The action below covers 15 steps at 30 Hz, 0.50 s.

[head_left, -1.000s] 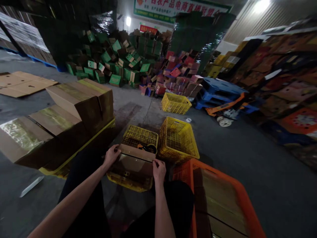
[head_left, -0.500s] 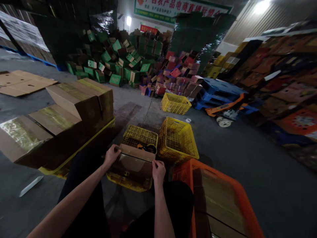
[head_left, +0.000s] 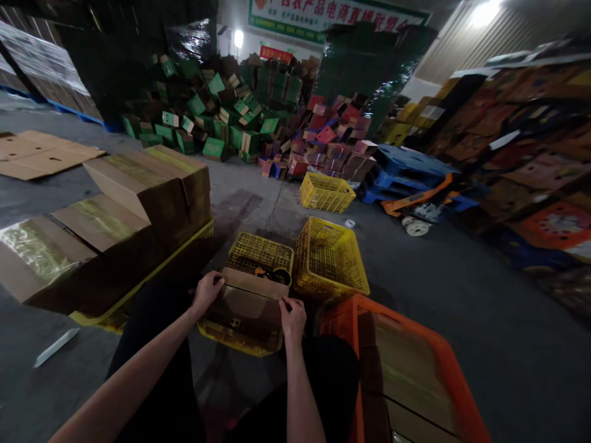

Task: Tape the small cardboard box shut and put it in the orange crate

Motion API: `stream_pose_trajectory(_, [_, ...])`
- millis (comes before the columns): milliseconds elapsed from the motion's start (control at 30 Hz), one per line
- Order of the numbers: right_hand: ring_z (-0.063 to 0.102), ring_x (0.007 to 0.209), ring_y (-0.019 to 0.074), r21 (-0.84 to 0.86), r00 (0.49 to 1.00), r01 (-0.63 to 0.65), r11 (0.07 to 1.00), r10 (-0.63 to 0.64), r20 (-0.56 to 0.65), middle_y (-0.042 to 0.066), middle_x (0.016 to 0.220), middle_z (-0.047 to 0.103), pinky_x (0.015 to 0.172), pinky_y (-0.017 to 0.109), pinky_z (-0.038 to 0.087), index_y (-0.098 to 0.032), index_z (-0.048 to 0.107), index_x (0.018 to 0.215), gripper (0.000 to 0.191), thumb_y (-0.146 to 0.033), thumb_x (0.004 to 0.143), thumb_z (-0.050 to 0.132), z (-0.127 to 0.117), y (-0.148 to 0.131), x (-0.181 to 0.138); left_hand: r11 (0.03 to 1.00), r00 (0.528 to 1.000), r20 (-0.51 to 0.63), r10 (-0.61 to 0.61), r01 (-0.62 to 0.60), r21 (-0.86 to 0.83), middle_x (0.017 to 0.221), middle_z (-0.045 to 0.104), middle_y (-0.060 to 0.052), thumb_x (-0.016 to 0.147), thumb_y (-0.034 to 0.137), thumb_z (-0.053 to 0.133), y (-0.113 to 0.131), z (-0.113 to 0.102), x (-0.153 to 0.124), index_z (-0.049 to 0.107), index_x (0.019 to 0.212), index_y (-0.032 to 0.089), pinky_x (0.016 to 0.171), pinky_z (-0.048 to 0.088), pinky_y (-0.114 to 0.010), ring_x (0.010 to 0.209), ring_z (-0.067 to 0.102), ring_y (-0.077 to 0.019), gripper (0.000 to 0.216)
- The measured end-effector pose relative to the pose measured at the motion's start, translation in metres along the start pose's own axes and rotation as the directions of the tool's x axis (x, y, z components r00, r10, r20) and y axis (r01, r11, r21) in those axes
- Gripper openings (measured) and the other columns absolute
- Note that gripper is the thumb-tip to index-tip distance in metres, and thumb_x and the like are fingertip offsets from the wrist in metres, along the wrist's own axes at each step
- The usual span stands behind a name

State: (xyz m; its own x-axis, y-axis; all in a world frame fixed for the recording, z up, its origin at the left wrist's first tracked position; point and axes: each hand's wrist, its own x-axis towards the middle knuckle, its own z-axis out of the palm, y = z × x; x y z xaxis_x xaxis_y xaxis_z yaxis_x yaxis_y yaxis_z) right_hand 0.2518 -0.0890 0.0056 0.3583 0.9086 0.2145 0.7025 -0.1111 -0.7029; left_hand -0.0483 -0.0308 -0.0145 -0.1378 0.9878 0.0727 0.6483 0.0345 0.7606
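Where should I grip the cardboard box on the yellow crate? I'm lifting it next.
Probably by its two top far corners, from the near side, as the left hand and right hand do: the cardboard box is wide and leans toward the person.

1. We have a box (head_left: 247, 304) on a low crate (head_left: 258, 255) on the floor (head_left: 462, 289), straight ahead.
2. Our left hand (head_left: 207, 290) sits at the box's left end, our right hand (head_left: 292, 317) at its right.
3. A tilted crate (head_left: 330, 258) stands just right of the low one, another crate (head_left: 327, 192) lies farther behind.
4. Stacked cartons (head_left: 115, 215) lie to our left.
5. A large bin (head_left: 406, 375) stands near right, beside our right arm.
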Motion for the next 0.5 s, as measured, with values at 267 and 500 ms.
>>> stream_pose_trajectory(267, [0.066,0.084,0.0224,-0.012,1.000,0.018,1.000,-0.019,-0.025,0.013,0.093,0.069,0.082,0.032,0.052,-0.014,0.079,0.093,0.025,-0.028,0.081,0.061,0.0024,-0.0002,-0.0025,0.997,0.998,-0.014,0.064,-0.064,0.042,0.098,0.072,-0.009,0.088,0.022,0.057,0.0006,0.0002,-0.0022,0.068,0.093,0.019,0.093,0.050,-0.035,0.099,0.068,-0.0244,0.013])
stream_pose_trajectory(500, [0.066,0.082,0.0224,-0.025,0.999,0.022,0.999,-0.023,-0.029,0.013,0.093,0.069,0.079,0.032,0.052,-0.015,0.079,0.092,0.026,-0.030,0.083,0.059,0.0046,0.0021,-0.0026,0.994,0.996,-0.017,0.088,-0.087,0.069,0.096,0.071,-0.008,0.087,0.020,0.056,0.0032,-0.0008,-0.0042,0.067,0.092,0.019,0.092,0.050,-0.035,0.097,0.068,-0.0244,0.012])
